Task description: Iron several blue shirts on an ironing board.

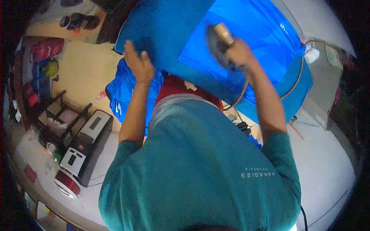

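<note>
A bright blue garment [268, 37] lies flat on a teal padded ironing surface [162, 29]. My right hand [238, 53] grips the handle of a clothes iron [216, 46], blurred and over the garment's near left part; its cord loops back past my forearm. With nothing in it and fingers apart, my left hand [138, 63] is raised over the near left edge of the padded surface. Below that hand, another blue garment [124, 83] hangs or lies bunched. Whether the iron's soleplate touches the cloth, I cannot tell.
On the floor at the left stand a dark wooden chair frame [72, 115] and a grey and black machine [89, 138]. A red and white round appliance [67, 184] is beside the machine. The iron's cord [300, 69] curves across the padded surface at the right.
</note>
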`<control>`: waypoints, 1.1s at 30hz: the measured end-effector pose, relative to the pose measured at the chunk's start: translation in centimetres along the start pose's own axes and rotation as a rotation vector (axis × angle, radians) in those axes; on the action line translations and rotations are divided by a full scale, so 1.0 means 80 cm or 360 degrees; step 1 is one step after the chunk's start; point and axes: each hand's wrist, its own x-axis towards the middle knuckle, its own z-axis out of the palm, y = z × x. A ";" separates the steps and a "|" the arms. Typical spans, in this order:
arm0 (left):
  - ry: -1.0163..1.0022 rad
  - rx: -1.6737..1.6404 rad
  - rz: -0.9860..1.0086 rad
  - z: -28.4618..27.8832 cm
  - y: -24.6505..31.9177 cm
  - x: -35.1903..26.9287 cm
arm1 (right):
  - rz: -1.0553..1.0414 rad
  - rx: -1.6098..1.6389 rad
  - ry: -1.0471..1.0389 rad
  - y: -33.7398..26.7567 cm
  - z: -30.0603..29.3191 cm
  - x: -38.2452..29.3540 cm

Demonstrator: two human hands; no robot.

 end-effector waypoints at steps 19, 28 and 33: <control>-0.0170 -0.1006 0.0155 0.046 0.126 0.081 | 0.0128 0.0460 -0.0118 -0.210 0.066 -0.081; -0.0292 -0.0934 0.0160 0.058 0.102 0.090 | 0.0510 0.0685 0.0049 -0.159 0.052 -0.105; -0.0582 -0.0671 0.0488 0.104 0.118 0.066 | 0.0689 0.0715 0.0320 -0.146 0.053 -0.120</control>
